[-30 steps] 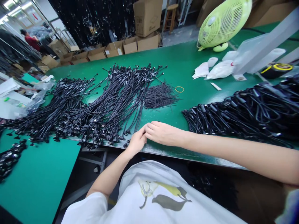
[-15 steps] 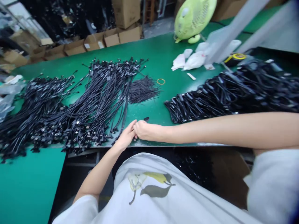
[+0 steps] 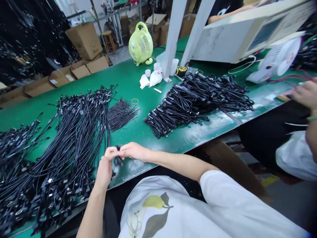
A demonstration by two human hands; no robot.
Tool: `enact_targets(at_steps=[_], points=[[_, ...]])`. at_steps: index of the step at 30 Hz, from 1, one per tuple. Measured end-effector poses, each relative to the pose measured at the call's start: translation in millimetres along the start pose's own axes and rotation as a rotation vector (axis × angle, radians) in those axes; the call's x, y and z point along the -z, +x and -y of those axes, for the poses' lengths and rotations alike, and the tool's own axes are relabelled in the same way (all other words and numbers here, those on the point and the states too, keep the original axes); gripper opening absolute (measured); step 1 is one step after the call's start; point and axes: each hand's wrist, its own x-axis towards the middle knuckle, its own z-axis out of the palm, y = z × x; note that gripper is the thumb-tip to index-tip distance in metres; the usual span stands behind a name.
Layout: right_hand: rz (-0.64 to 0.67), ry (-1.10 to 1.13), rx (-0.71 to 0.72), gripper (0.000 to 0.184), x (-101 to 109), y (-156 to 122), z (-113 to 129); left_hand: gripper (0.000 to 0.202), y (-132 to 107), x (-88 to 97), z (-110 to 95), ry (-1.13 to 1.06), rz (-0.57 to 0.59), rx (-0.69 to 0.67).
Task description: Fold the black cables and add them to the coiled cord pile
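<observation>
My left hand [image 3: 105, 170] and right hand [image 3: 133, 151] pinch a small black cable connector [image 3: 118, 161] above the green workbench [image 3: 158, 138]. I think its wire could snag in the nearby cable bundle [image 3: 74, 145] if I pull carelessly.

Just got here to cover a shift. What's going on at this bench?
A person's left hand and right hand pinch a small black cable piece at the edge of a green workbench. Long bundles of black cables lie beside them, with a black cable heap further along. At the right, a co-worker's hand is over the bench edge.
</observation>
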Motion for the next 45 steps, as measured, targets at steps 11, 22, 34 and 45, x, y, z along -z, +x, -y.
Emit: enact_targets(at_steps=[11,22,34,45], points=[[0.191,-0.505,0.132,0.02,-5,-21,-5,0.09,0,-7.5,12,0.025,0.116,0.221],[0.171,-0.375,0.15,0.017,1,-27,-14,0.061,5,-22.2,43,-0.062,0.164,0.177],[0.119,-0.275,-0.121,0.038,0,-42,-31,0.029,-18,-35.3,20,-0.147,0.018,0.172],[0.028,-1.481,0.551,0.028,6,-38,-19,0.021,-23,-27.3,19,0.816,0.257,-0.008]])
